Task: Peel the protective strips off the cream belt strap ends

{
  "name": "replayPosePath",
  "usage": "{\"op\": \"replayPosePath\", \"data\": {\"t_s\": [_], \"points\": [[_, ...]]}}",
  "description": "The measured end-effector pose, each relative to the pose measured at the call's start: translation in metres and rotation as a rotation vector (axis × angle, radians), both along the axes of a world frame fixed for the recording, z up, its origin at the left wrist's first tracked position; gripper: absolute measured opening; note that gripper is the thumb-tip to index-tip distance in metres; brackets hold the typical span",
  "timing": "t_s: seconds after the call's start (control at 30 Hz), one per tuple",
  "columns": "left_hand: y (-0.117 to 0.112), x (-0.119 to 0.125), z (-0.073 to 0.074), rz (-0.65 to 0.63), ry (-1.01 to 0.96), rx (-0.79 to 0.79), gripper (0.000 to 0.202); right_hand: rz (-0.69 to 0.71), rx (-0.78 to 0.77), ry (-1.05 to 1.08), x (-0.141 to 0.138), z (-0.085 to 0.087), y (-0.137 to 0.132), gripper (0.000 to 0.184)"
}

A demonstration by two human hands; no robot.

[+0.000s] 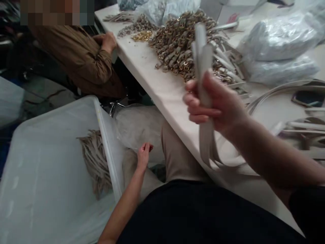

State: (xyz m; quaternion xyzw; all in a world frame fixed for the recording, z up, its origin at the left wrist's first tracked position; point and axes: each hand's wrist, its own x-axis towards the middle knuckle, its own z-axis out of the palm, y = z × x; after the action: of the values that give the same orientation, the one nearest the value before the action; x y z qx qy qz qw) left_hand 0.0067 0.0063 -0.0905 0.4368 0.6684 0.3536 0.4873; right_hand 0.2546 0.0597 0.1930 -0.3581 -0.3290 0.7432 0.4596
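Note:
My right hand (pixel 210 105) is closed round a bundle of pale straps (pixel 207 139), raised over the table's near edge. Their upper ends stand up past my fingers, and the lower lengths curve down and away to the right, a little blurred. Down by my knees, my left hand (pixel 144 151) has its fingers pressed together. A small dark reddish bit shows at the fingertips, too small to name. Behind the straps lies a large heap of small strap pieces with gold-coloured buckles (pixel 175 44).
At left stands a big white plastic bin (pixel 50 162) with a bundle of beige strips (pixel 95 162) inside. A person in a brown jacket (pixel 78 57) sits at the table's far left side. Clear plastic packages (pixel 281 40) and more straps (pixel 304 127) lie at right.

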Motion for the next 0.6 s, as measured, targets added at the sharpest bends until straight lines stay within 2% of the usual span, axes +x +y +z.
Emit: {"op": "replayPosePath", "data": {"t_s": [0.07, 0.13, 0.23, 0.3, 0.4, 0.47, 0.6], "points": [[0.013, -0.013, -0.029, 0.022, 0.067, -0.078, 0.038, 0.025, -0.047, -0.028, -0.037, -0.029, 0.025, 0.054], [0.028, -0.018, -0.051, 0.015, 0.111, -0.119, 0.031, 0.029, -0.045, -0.051, -0.061, -0.061, 0.045, 0.048], [0.049, -0.018, -0.077, 0.003, 0.183, -0.175, 0.027, 0.047, -0.080, -0.109, -0.073, -0.104, 0.059, 0.044], [0.062, -0.015, -0.091, -0.009, 0.236, -0.200, 0.036, 0.059, -0.131, -0.158, -0.071, -0.123, 0.062, 0.043], [0.081, -0.010, -0.109, -0.029, 0.309, -0.209, 0.059, 0.066, -0.176, -0.175, -0.067, -0.136, 0.063, 0.041], [0.093, -0.007, -0.118, -0.045, 0.337, -0.204, 0.064, 0.083, -0.175, -0.161, -0.065, -0.138, 0.064, 0.040], [0.112, -0.010, -0.130, -0.079, 0.319, -0.224, 0.026, 0.110, -0.173, -0.145, -0.064, -0.139, 0.067, 0.038]]}}
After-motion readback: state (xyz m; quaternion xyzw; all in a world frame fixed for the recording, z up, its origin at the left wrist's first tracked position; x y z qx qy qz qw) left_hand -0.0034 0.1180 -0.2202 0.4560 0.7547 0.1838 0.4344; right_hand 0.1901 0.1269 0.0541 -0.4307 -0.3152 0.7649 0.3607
